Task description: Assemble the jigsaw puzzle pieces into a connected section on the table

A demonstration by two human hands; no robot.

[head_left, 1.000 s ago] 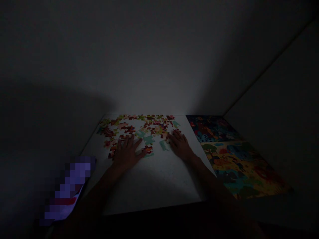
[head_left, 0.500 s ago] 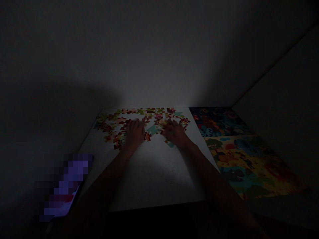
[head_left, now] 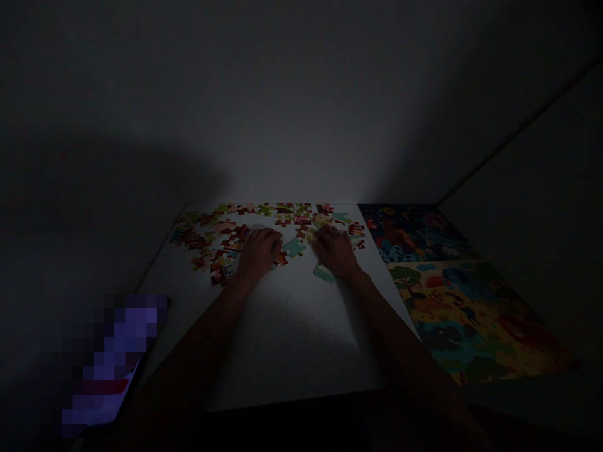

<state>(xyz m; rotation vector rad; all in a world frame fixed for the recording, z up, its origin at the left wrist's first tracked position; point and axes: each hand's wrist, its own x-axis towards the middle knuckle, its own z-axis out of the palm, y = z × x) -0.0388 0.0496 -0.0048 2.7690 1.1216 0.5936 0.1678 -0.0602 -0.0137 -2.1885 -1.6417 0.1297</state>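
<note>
- The person's left hand [head_left: 257,253] lies palm-down over the pieces, fingers drawn together and bent; a second ago they were splayed wide. Whether they pinch anything cannot be told, as the fingertips are hidden.
- The right hand [head_left: 335,250] is also palm-down, its fingers more curled than a second ago; its grip cannot be told either.
- The flat teal jigsaw piece with rounded knobs [head_left: 294,247] lies between the hands; the other teal shapes seen there a second ago no longer show, perhaps now under the left hand.
- The small orange-and-red jigsaw piece [head_left: 283,258], just beside the left thumb, lies farther from the near edge than a second ago.
- The pale green flat jigsaw piece [head_left: 323,272] sits on the near side of the right hand.
- The dark red patterned jigsaw pieces [head_left: 357,229], partly hidden by the right fingers a second ago, now show to their right, so more can be read there.
- The loose red, brown and green jigsaw pieces [head_left: 223,226] spread across the far left of the flat white tabletop [head_left: 292,345]; many look unjoined, so the work appears far from finished.
- Farther right, the yellow-and-teal animal picture [head_left: 464,329] and the dark blue animal picture [head_left: 414,229] look unchanged.
</note>
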